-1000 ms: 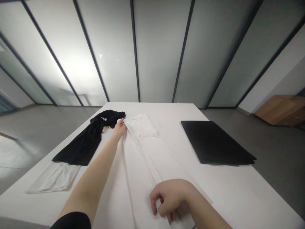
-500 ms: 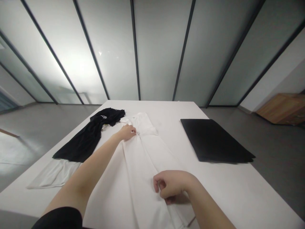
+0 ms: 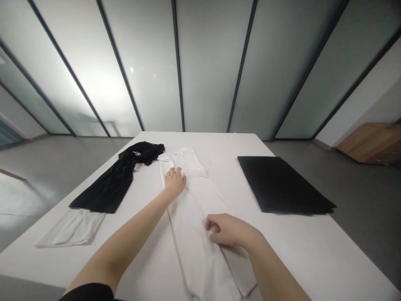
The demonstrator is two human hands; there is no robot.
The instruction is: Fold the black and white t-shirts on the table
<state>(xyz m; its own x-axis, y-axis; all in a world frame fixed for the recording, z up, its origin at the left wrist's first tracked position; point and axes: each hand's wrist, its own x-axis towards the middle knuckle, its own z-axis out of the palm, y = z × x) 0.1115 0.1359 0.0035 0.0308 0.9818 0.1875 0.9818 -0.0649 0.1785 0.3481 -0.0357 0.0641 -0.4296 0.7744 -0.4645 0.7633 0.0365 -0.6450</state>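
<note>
A person is working over a white collared garment (image 3: pixel 191 255) laid lengthwise down the middle of a white table (image 3: pixel 200 142), and the step in hand looks like smoothing it flat. The left hand (image 3: pixel 174 182) is pressing palm down near the collar, fingers spread and holding nothing. The right hand (image 3: pixel 227 230) is resting lower on the cloth with its fingers loosely curled; whether they are pinching a fold, I cannot tell. A long crease is running down the garment, and that ridge seems to be what calls for attention next. To the left, a black garment (image 3: pixel 112 184) with white lettering is lying beside a pale folded cloth (image 3: pixel 72 228). To the right, well apart from the hands, a flat black folded piece (image 3: pixel 282 186) is lying on the tabletop.
</note>
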